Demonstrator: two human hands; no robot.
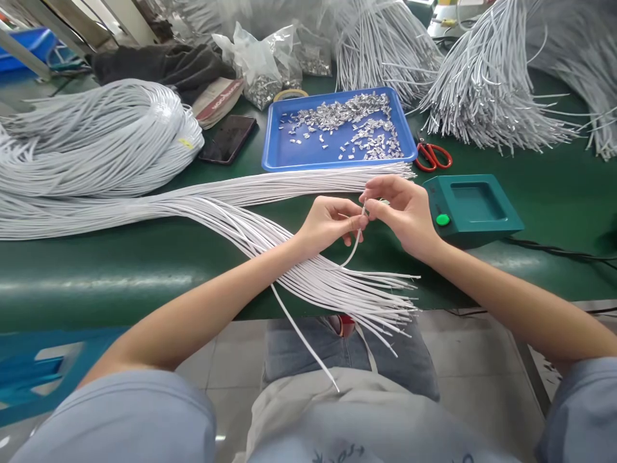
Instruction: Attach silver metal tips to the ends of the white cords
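Note:
My left hand (332,222) pinches a single white cable (355,247) near its end, above a fanned-out bundle of white cables (308,276). Close beside it, my right hand (400,209) has thumb and fingers pressed together at the tip of that same cable; whether a small part sits between those fingertips is too small to make out. Just behind the hands stands a blue tray (303,154) holding many small silver metal pieces (347,112). A second row of white cables (289,183) lies between the tray and my hands.
Right of my hand sits a green device (475,202) with a lit green button. Red-handled scissors (434,155) lie by the tray, a phone (229,139) to its left. Large cable bundles (491,96) lie at back right, a coiled one (106,135) at left. Plastic bags (263,71) stand behind.

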